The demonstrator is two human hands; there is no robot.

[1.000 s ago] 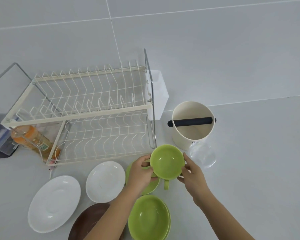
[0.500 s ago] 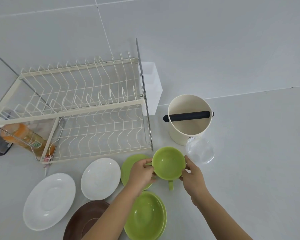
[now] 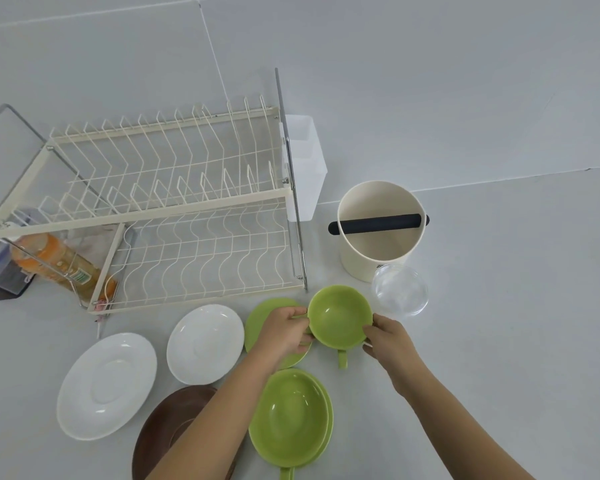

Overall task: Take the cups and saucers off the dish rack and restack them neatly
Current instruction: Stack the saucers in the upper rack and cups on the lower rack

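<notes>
Below you, a pale grey counter runs back to a wall of large grey tiles. Your biggest item on it is the cream two-tier wire dish rack, both tiers bare of crockery, with a clear plastic holder hung on its right end and an orange-labelled bottle lying behind its left end. Right of the rack stands a cream round tub with a black bar across its mouth; nothing shows inside it. A clear plastic lid lies just in front of it. Near you sit a large white saucer, a brown saucer partly under your left arm, a smaller white saucer, and a green cup resting in its green saucer. Your left hand and right hand both curl their fingers onto the rim of a second green cup, holding it just right of another green saucer; you cannot tell whether it touches the counter.
</notes>
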